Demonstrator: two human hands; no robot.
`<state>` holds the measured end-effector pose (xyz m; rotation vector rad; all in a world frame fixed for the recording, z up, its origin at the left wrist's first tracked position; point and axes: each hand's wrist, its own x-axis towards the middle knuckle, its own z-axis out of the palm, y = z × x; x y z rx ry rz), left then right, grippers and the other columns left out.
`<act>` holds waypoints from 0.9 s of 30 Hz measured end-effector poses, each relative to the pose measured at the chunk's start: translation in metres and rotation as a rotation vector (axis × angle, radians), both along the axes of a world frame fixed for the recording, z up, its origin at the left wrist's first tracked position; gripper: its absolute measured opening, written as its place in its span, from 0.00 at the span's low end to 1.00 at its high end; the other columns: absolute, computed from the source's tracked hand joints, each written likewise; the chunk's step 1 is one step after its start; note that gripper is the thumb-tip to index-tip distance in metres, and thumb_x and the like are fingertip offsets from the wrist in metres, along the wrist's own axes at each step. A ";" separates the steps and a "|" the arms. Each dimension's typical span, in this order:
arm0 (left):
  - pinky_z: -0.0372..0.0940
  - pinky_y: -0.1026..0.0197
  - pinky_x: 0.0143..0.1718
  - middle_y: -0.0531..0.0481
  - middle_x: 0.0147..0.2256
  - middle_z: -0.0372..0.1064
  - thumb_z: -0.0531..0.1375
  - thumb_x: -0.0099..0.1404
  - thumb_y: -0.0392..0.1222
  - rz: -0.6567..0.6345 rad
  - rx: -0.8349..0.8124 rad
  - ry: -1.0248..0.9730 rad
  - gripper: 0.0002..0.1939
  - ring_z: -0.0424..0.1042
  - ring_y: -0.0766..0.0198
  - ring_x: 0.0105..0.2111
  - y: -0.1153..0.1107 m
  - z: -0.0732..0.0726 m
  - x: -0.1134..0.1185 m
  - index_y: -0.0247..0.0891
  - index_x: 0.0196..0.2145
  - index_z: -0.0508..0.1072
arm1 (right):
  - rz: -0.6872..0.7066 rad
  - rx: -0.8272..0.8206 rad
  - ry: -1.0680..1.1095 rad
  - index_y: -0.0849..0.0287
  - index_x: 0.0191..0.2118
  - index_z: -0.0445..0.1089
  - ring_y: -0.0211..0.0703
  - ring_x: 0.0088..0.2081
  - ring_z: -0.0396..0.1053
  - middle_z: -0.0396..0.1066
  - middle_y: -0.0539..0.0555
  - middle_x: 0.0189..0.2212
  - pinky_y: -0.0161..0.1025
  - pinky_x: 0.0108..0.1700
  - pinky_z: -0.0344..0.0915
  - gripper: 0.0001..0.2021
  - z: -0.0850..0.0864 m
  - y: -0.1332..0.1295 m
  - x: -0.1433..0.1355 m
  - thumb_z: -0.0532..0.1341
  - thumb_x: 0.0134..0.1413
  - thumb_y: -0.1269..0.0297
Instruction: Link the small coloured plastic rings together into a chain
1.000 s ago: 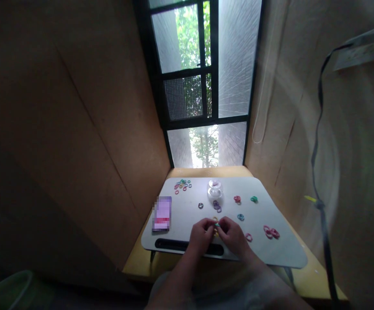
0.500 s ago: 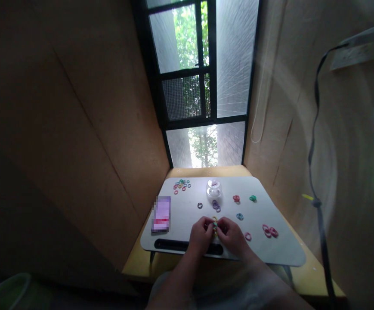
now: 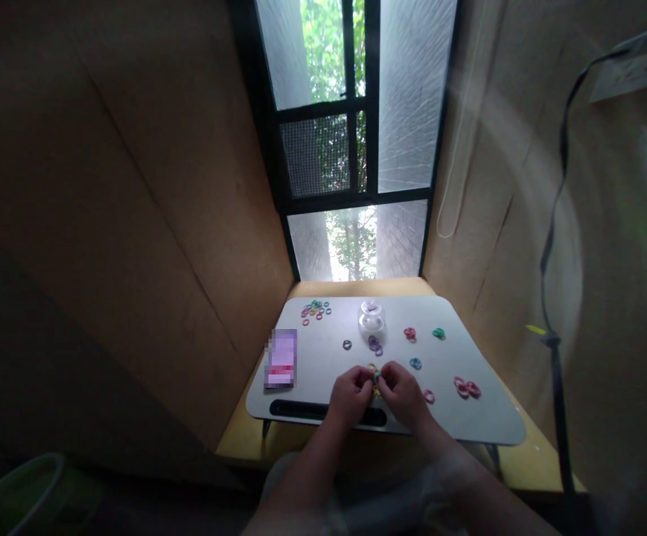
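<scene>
My left hand (image 3: 352,393) and my right hand (image 3: 402,391) meet over the front middle of a white lap table (image 3: 317,372). Both are closed, fingertips pinching a small green ring (image 3: 377,378) between them. Yellow rings (image 3: 373,367) lie just behind and under the fingertips, partly hidden. Beyond them sit purple rings (image 3: 375,345) and a clear round container (image 3: 371,320). A dark ring (image 3: 347,345) is left of these. To the right are blue rings (image 3: 415,363) and a pink ring (image 3: 429,397) beside my right hand.
Mixed coloured rings (image 3: 315,310) lie at the back left, above a phone (image 3: 281,359). Red rings (image 3: 409,333), green rings (image 3: 439,333) and pink rings (image 3: 467,388) are on the right. A black slot (image 3: 301,409) runs along the front edge. A cable (image 3: 558,402) hangs at right.
The camera view has shifted slightly, so the table appears higher. My hands stay together, and the green ring between the fingertips shows more clearly.
</scene>
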<state>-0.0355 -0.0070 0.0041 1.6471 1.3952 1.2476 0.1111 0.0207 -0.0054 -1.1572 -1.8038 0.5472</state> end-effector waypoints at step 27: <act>0.67 0.65 0.35 0.50 0.34 0.76 0.57 0.61 0.40 -0.005 0.001 0.019 0.10 0.72 0.65 0.31 -0.005 0.004 0.002 0.38 0.37 0.76 | 0.047 -0.057 0.057 0.57 0.31 0.67 0.41 0.29 0.65 0.70 0.50 0.26 0.36 0.32 0.60 0.05 -0.001 0.000 -0.001 0.54 0.49 0.67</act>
